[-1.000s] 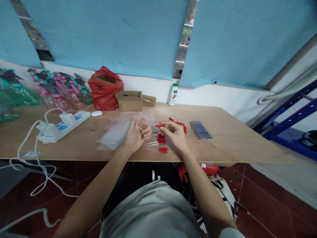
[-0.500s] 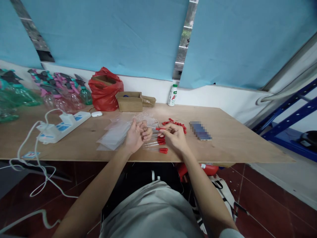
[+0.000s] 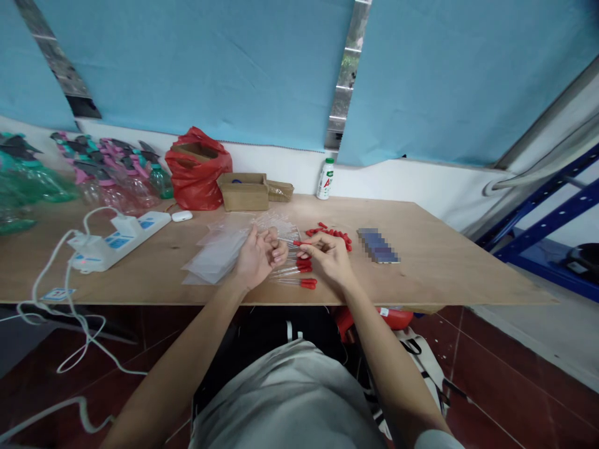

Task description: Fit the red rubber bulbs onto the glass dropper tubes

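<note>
My left hand (image 3: 259, 257) is closed, its fingers curled around the thin clear tube of a dropper. Between thumb and fingers, my right hand (image 3: 333, 255) pinches the red rubber bulb (image 3: 299, 243) at the tube's other end. Whether the bulb is fully on the tube is too small to tell. Loose clear tubes (image 3: 281, 223) lie fanned out behind my hands. Just beyond my right hand is a heap of red bulbs (image 3: 345, 238). Droppers with red bulbs (image 3: 305, 265) lie under and in front of the hands, a few of them (image 3: 307, 284) nearest the table edge.
Clear plastic bags (image 3: 213, 259) lie left of my left hand. A phone (image 3: 379, 246) rests to the right. Further back stand a cardboard box (image 3: 246, 193), a red bag (image 3: 196, 178) and a white bottle (image 3: 326, 179). A power strip (image 3: 121, 243) and spray bottles (image 3: 112, 181) occupy the left.
Both hands keep nearly the same place and grip on the dropper. The view has shifted very slightly; nothing on the table has visibly moved.
</note>
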The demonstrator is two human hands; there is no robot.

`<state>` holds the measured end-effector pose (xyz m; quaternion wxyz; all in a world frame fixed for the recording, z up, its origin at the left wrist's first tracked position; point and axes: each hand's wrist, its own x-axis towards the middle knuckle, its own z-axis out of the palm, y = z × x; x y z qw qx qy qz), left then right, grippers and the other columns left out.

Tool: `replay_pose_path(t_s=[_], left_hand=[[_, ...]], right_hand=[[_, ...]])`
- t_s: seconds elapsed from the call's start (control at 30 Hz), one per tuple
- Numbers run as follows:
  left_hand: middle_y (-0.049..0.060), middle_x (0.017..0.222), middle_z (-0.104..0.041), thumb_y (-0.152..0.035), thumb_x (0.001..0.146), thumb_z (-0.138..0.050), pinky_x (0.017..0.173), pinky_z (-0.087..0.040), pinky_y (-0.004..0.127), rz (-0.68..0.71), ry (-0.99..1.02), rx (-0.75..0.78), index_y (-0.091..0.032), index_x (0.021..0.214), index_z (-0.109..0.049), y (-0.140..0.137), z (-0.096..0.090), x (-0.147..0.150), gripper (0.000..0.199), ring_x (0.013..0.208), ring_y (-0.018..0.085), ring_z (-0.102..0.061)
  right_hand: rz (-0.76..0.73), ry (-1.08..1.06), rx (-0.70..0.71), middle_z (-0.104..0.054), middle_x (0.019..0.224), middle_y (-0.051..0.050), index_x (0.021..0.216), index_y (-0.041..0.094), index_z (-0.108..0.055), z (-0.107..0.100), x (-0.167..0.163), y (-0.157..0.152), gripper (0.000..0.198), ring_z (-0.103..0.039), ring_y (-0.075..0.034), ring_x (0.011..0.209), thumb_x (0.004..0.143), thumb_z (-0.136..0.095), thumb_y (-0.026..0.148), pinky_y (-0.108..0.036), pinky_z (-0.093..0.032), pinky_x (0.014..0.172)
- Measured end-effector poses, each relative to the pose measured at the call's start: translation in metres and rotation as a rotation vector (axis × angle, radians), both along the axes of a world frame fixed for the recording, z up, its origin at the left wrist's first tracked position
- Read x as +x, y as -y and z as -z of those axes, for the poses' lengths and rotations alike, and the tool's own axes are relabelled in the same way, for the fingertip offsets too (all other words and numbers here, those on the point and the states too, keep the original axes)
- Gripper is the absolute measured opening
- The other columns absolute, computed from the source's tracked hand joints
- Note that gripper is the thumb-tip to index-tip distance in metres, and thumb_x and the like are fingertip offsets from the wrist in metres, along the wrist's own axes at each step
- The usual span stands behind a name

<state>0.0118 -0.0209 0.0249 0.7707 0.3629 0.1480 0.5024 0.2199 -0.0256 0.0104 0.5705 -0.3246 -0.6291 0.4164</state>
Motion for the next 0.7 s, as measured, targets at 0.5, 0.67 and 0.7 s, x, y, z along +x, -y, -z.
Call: replay_pose_path(t_s=[0.5,0.67,0.7], left_hand=[[0.001,0.065,-0.043,-0.069,0.108,-0.038,0.056,-0.041,0.027,-0.006,0.011,0.010,-0.021,0.074,-0.047,-0.0003,0.0014,0.0015,0.059,0.057,0.016,-0.045],[0.001,0.064,-0.043,-0.071,0.107,-0.038,0.056,-0.040,0.027,-0.003,0.000,-0.006,-0.021,0.075,-0.049,0.0000,0.0010,0.0024,0.060,0.057,0.016,-0.045],[0.001,0.064,-0.043,-0.070,0.107,-0.038,0.056,-0.040,0.027,-0.005,0.002,-0.011,-0.021,0.075,-0.049,0.0000,0.0013,0.0027,0.060,0.057,0.016,-0.045]], right_hand=[[0.020,0.015,0.029,-0.083,0.078,-0.006,0.088,0.022,-0.081,0.0025,0.0024,-0.0011,0.029,-0.081,-0.025,0.074,0.083,-0.089,0.049,-0.040,-0.068,0.078],[0.020,0.022,0.028,-0.083,0.078,-0.006,0.087,0.022,-0.081,0.0035,0.0027,-0.0013,0.029,-0.081,-0.025,0.074,0.084,-0.089,0.050,-0.040,-0.068,0.078],[0.017,0.024,0.032,-0.083,0.079,-0.006,0.088,0.022,-0.081,0.0040,0.0026,-0.0017,0.029,-0.081,-0.025,0.074,0.084,-0.089,0.049,-0.040,-0.068,0.078]])
